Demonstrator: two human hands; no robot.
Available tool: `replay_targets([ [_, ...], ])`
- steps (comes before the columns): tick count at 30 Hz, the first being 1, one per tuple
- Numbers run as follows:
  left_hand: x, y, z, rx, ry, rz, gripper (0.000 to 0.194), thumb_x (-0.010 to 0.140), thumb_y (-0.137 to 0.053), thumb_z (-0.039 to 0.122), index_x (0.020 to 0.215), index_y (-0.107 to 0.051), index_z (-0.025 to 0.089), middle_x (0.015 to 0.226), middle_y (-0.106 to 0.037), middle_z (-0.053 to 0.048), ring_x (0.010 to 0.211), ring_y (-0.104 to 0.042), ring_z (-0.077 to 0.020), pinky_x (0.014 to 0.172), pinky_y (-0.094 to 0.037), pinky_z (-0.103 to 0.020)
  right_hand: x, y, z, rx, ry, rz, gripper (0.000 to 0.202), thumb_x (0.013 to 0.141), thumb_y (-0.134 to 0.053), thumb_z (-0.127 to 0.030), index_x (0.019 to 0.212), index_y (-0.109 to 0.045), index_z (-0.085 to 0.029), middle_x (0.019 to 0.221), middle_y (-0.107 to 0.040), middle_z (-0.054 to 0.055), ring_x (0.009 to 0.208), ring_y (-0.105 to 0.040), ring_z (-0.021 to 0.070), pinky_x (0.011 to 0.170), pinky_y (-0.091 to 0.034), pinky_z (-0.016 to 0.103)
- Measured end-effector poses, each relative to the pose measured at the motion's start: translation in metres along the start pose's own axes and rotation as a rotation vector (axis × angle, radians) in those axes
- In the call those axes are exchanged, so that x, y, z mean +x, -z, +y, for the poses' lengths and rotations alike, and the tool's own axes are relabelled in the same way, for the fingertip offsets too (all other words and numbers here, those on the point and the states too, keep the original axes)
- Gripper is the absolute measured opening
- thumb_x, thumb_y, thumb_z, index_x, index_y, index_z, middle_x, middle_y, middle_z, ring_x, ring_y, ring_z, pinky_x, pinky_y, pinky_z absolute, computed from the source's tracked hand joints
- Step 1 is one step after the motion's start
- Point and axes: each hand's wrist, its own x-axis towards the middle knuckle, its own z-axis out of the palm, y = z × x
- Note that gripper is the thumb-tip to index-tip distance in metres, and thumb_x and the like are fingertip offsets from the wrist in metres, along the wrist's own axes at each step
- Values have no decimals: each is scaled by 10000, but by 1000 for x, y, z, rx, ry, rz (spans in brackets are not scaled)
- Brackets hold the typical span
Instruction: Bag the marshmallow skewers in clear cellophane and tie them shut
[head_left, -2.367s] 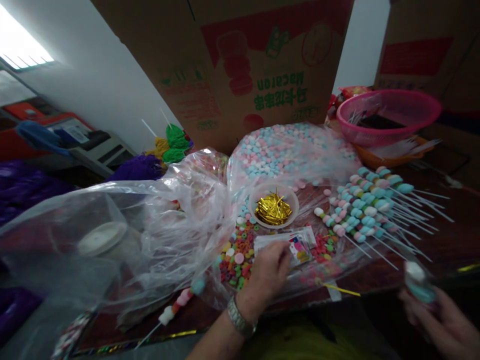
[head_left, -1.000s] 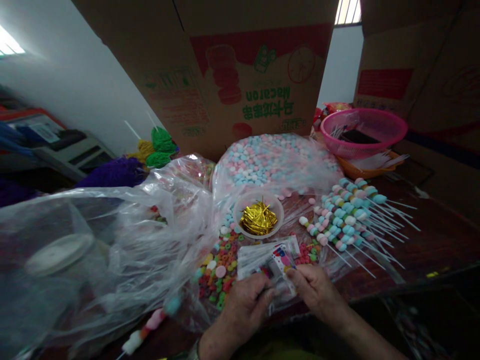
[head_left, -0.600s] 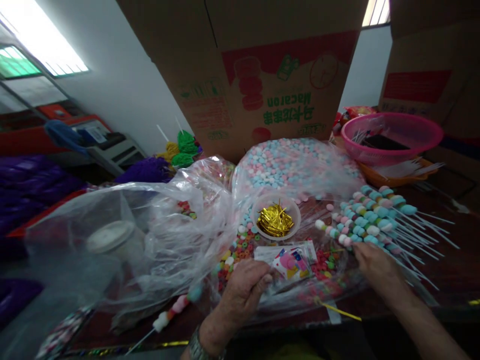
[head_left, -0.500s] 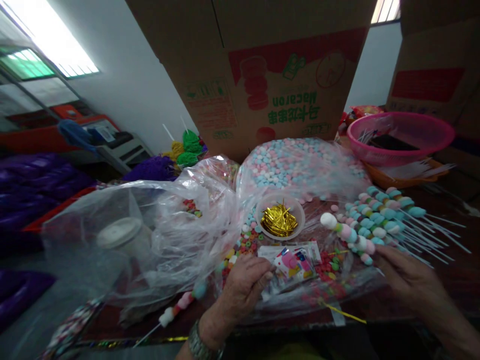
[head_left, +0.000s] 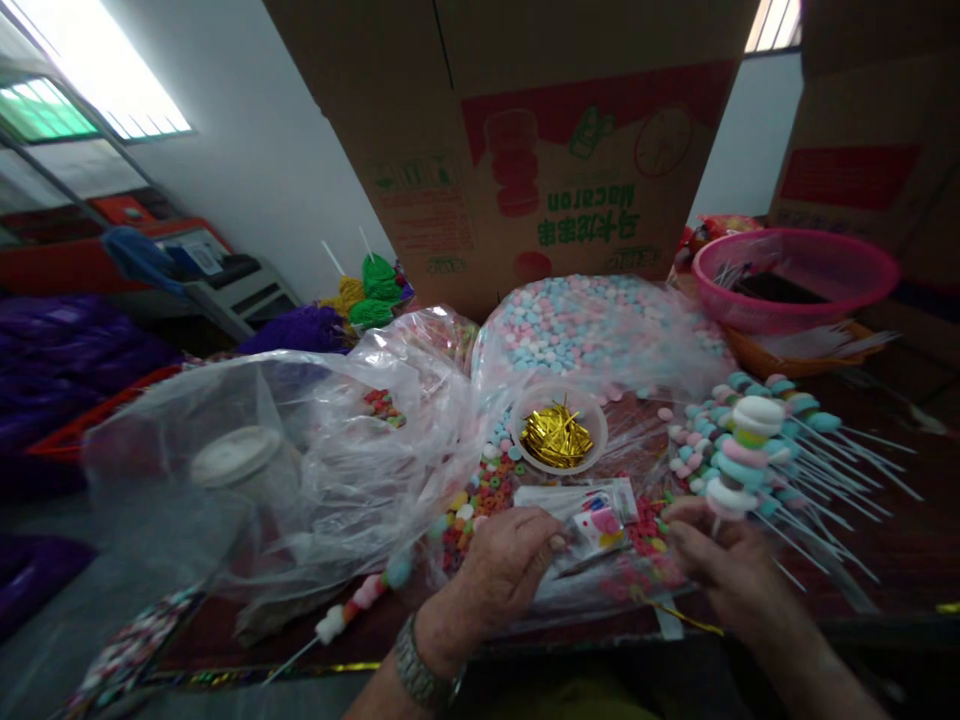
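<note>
- Right hand (head_left: 712,560) grips pastel marshmallow skewer (head_left: 739,455) upright, above dark table (head_left: 892,520).
- Left hand (head_left: 510,560) pinches small clear printed bags (head_left: 592,515) lying beside round bowl of gold twist ties (head_left: 556,437), I note.

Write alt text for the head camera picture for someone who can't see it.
The right hand holds up a skewer of pastel marshmallow candies while the left hand pinches a small clear printed plastic bag over a table of loose coloured ring candies. Behind stand a round bowl of gold twist ties and a pile of finished skewers.
</note>
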Motion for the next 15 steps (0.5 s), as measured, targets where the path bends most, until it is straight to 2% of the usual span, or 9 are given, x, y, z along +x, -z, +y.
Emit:
replay_targets([
  [2,1,-4,5,-29,14,-41,266,923,-339,223,859,-584,142,793,-613,-63,744,-564,-158,685,-426,-255,1,-32,3,155,-166,-145,419,596,-761,-477,836,-621,-164,529,-461,-57,393,-346,62,358,-307,175],
  [3,1,-7,7,-54,31,-61,281,928,-334,236,836,-583,144,776,-609,-58,730,-559,-154,678,-422,-251,1,-46,4,176,-208,-179,424,594,-760,-481,831,-614,-162,521,-438,-68,388,-313,52,355,-280,169],
  [6,-4,-17,10,-180,140,-48,229,911,-409,299,903,-579,146,765,-609,-39,688,-549,-136,641,-417,-225,3,-75,9,140,-195,-156,395,618,-734,-506,708,-580,-154,460,-353,-91,377,-240,43,351,-210,170],
  [8,-9,-23,7,-229,245,15,199,878,-480,314,902,-578,142,727,-604,-26,637,-532,-122,592,-405,-208,7,-80,12,78,-141,-110,413,626,-712,-538,652,-562,-154,436,-339,-88,370,-244,50,347,-212,183],
  [11,-14,-25,2,-214,299,92,234,880,-469,296,738,-573,142,631,-573,-16,581,-507,-113,557,-381,-207,14,-63,11,-46,-69,-37,421,658,-668,-564,621,-559,-160,474,-448,-42,417,-403,101,394,-356,211],
  [13,-16,-19,-3,-208,249,126,289,902,-425,300,718,-584,145,640,-589,-30,616,-527,-126,594,-393,-224,16,-37,4,-160,11,-27,348,725,-636,-505,723,-615,-158,604,-577,7,570,-545,164,521,-463,244],
  [15,-16,-9,-6,-213,181,142,300,916,-397,306,776,-612,149,697,-622,-48,683,-552,-146,658,-409,-251,13,-6,-6,-392,207,-31,244,808,-583,-387,915,-649,-178,819,-658,39,756,-603,205,650,-503,266],
])
